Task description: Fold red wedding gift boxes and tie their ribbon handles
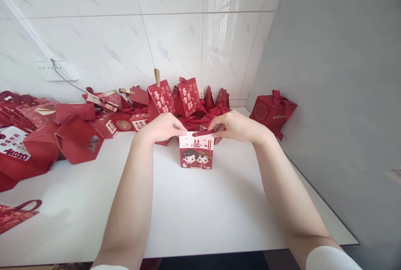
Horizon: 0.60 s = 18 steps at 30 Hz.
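A small red and white gift box (196, 155), printed with two cartoon faces and a double-happiness sign, stands upright on the white table (200, 211). At its top left corner my left hand (164, 128) pinches the edge between thumb and fingers. My right hand (231, 127) grips the top right corner the same way. Between the two hands a dark red ribbon (204, 133) lies along the top edge of the box. Parts of the fingers are hidden behind the box.
Red gift boxes (79, 140) crowd the left side and back of the table. Two taller boxes (188, 98) stand behind my hands. A ribboned box (272, 109) sits by the grey panel (338, 94) on the right. Behind rises a tiled wall (172, 31).
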Available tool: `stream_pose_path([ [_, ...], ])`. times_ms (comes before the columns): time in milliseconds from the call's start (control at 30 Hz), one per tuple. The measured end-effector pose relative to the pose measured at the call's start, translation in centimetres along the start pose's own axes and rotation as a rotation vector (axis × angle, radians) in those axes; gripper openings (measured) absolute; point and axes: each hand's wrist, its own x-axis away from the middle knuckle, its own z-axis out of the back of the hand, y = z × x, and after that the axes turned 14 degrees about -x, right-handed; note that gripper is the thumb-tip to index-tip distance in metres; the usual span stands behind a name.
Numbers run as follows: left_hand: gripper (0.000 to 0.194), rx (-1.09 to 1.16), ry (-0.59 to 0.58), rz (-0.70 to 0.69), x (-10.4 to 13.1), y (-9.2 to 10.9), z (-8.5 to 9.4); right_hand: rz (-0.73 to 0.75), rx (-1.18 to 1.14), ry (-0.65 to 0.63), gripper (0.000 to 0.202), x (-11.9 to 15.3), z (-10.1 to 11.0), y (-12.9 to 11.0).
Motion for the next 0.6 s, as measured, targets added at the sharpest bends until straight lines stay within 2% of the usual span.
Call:
stream_pose_path([
  [100,0.025,-0.004,0.0,-0.011,-0.1,0.0,0.0,0.007,-0.034,-0.023,0.022,0.0,0.1,0.2],
  [333,0.025,-0.062,0.057,-0.037,0.0,0.2,0.1,0.098,0.024,0.047,0.018,-0.8,-0.5,0.5],
  [467,0.042,-0.023,0.058,-0.196,0.0,2.1,-0.5,0.128,0.044,0.06,0.018,-1.1,-1.2,0.2],
  [600,0.038,-0.045,0.023,-0.222,-0.9,3.9,-2.2,0.101,-0.031,-0.019,0.019,-0.8,-1.5,-0.5],
])
